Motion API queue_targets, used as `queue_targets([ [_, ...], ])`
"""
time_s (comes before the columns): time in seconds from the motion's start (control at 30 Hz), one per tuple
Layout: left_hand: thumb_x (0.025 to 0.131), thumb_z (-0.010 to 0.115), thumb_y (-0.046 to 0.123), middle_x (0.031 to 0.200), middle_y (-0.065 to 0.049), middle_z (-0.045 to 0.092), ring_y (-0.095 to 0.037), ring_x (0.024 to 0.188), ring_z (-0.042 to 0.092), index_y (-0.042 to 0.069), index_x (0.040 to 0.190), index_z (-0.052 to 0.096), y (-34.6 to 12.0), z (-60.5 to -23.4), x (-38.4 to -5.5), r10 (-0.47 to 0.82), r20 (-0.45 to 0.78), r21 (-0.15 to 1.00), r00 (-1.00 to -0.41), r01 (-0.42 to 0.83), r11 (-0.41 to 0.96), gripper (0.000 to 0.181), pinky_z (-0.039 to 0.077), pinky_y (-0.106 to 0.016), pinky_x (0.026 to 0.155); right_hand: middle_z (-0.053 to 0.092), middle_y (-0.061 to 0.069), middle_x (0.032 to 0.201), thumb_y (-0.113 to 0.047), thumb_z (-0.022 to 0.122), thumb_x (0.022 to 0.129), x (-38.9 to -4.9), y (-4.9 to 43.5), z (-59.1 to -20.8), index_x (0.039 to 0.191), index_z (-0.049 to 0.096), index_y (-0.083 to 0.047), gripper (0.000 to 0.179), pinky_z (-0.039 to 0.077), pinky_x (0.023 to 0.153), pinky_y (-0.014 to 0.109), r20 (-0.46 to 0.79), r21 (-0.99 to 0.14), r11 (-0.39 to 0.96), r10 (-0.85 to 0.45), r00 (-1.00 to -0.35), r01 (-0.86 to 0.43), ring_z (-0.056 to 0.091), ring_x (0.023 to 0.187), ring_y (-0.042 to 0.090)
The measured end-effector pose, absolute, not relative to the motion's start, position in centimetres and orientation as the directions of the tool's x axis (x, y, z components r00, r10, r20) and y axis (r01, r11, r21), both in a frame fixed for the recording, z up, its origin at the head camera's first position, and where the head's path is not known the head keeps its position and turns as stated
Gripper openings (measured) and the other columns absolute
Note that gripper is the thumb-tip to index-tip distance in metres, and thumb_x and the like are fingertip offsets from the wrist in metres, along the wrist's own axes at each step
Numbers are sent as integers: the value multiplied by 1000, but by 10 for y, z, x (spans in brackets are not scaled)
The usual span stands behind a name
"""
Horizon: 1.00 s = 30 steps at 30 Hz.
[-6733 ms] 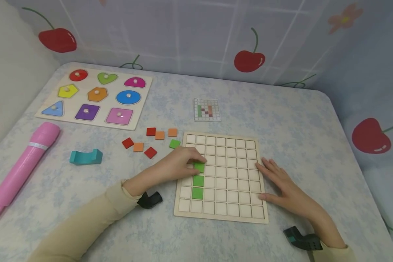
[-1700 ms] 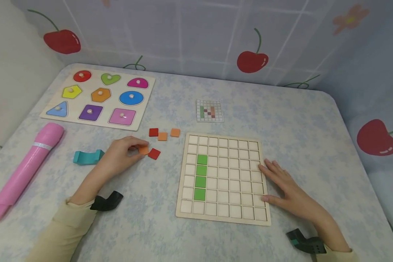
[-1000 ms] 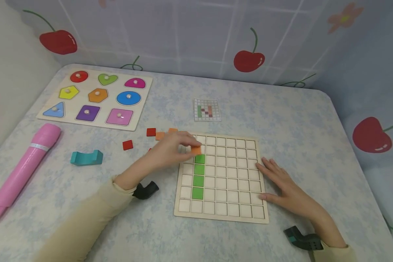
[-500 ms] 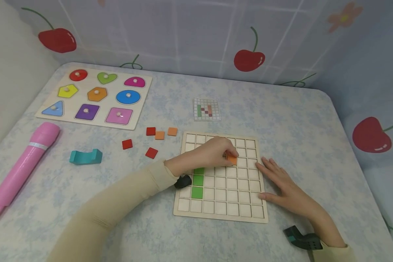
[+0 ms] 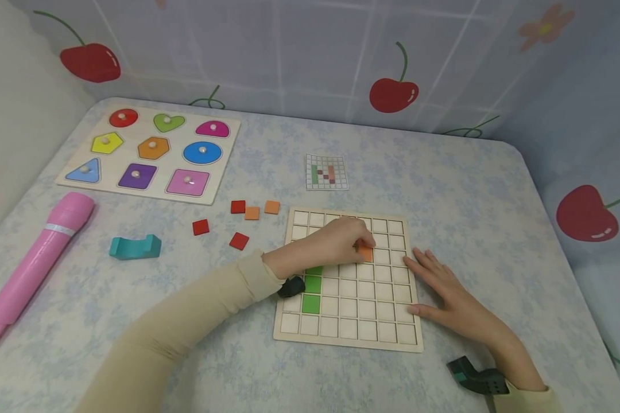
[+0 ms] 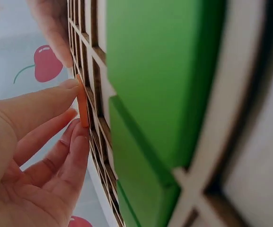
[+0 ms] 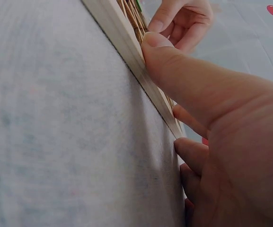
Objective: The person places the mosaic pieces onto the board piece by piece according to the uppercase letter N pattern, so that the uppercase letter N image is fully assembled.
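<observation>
My left hand (image 5: 338,242) reaches over the wooden grid board (image 5: 348,343) and pinches an orange square tile (image 5: 365,253) between thumb and fingers. In the left wrist view that orange tile (image 6: 83,105) stands at the grid, in a cell right of the middle. Green tiles (image 5: 312,284) sit in a column of cells on the board's left side, the upper ones partly hidden by my left hand and wrist. My right hand (image 5: 444,292) rests along the board's right edge, fingers spread, thumb and fingertips touching the rim (image 7: 143,71).
Loose red tiles (image 5: 239,241) and orange tiles (image 5: 252,213) lie left of the board. Behind it is a small pattern card (image 5: 327,172). Farther left are a knob puzzle (image 5: 214,198), a teal block (image 5: 135,248) and a pink microphone-shaped object (image 5: 36,267).
After a fourth green tile went into the column, my left hand took an orange tile from the loose group and carried it right to the board, lowering it onto a cell. Right hand stayed put.
</observation>
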<state>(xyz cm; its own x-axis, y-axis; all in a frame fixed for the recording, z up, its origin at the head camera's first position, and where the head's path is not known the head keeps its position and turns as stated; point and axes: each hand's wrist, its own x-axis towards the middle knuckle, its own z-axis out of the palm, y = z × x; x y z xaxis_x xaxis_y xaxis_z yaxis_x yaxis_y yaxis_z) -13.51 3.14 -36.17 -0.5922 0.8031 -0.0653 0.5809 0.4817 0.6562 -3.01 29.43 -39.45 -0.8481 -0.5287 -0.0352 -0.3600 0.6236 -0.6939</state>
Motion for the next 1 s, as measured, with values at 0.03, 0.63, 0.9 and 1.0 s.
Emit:
queue_targets([
  [0.03, 81, 73, 8, 105, -3, 64, -12, 91, 56, 5, 111, 69, 30, -361, -135, 801, -66, 659, -594, 577, 482, 30, 42, -20, 77, 7, 15, 154, -18, 73, 83, -30, 294, -394, 150, 23, -13, 83, -4, 104, 60, -36, -694, 624, -528, -848, -359, -5, 138, 36],
  [0.63, 83, 70, 3, 105, -4, 64, -13, 91, 56, 4, 111, 68, 22, -357, -135, 792, -40, 698, -609, 551, 458, 28, 43, -19, 76, 7, 15, 154, -18, 73, 82, -31, 294, -395, 149, 24, -14, 83, -4, 104, 61, -34, -689, 629, -525, -850, -361, -5, 138, 36],
  [0.9, 85, 70, 7, 107, -8, 62, -20, 95, 58, 2, 114, 66, -34, -333, -133, 680, 48, 769, -731, 462, 442, 30, 47, -27, 84, 7, 15, 154, -18, 73, 82, -31, 294, -395, 150, 23, -14, 84, -4, 104, 61, -31, -686, 629, -528, -849, -366, -5, 138, 36],
  [1.0, 83, 71, 5, 106, -10, 63, -24, 95, 58, 1, 114, 66, -73, -328, -127, 588, 84, 778, -805, 422, 466, 32, 48, -34, 86, 7, 15, 154, -19, 73, 83, -30, 294, -395, 150, 23, -14, 84, -4, 104, 59, -31, -684, 630, -529, -848, -368, -4, 138, 35],
])
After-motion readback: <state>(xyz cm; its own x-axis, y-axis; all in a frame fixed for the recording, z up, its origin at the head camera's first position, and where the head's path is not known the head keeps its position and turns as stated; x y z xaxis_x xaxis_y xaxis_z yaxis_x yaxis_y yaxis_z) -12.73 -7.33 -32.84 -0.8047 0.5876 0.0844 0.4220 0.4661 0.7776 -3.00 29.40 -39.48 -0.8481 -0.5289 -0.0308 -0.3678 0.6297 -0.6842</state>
